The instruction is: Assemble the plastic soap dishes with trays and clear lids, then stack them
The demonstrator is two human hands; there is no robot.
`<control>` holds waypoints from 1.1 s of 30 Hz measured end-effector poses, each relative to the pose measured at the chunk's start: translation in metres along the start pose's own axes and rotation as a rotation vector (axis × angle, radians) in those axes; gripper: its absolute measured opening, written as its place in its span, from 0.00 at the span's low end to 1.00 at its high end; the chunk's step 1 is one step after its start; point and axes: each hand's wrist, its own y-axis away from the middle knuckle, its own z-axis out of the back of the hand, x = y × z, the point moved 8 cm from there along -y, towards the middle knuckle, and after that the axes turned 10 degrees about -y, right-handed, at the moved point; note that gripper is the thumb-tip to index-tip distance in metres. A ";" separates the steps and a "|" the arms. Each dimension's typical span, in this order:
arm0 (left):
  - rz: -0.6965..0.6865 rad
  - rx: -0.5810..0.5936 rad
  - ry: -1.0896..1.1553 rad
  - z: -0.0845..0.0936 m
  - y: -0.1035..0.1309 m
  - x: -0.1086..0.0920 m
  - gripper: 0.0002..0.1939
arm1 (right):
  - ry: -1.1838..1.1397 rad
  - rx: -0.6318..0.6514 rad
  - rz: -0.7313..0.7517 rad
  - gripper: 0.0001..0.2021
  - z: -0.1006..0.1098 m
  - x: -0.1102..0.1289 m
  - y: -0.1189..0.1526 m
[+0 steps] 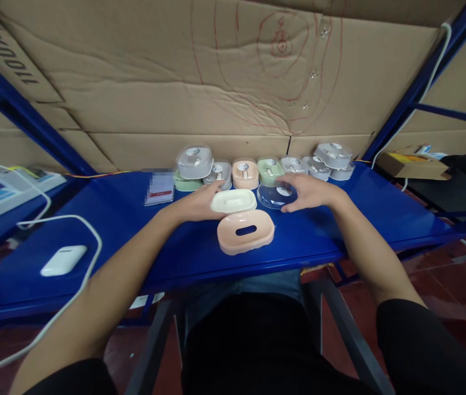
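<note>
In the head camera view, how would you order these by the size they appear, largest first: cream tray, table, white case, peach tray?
1. Table
2. Peach tray
Unranked: cream tray and white case look too alike.

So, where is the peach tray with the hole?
In the head view, the peach tray lies centrally on the blue table, near its front edge, just below the cream dish at the left hand.
</note>
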 end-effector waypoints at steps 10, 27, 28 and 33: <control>-0.070 -0.018 0.078 0.000 -0.004 -0.008 0.51 | -0.124 0.022 0.404 0.45 -0.060 0.122 0.004; -0.031 0.026 0.011 0.005 -0.001 -0.018 0.42 | -0.120 0.057 0.374 0.43 -0.073 0.118 -0.001; -0.026 0.026 0.004 0.005 -0.001 -0.017 0.42 | -0.122 0.052 0.371 0.43 -0.073 0.118 -0.002; -0.042 0.011 -0.020 0.005 -0.001 -0.017 0.46 | -0.096 0.042 0.351 0.42 -0.075 0.120 -0.004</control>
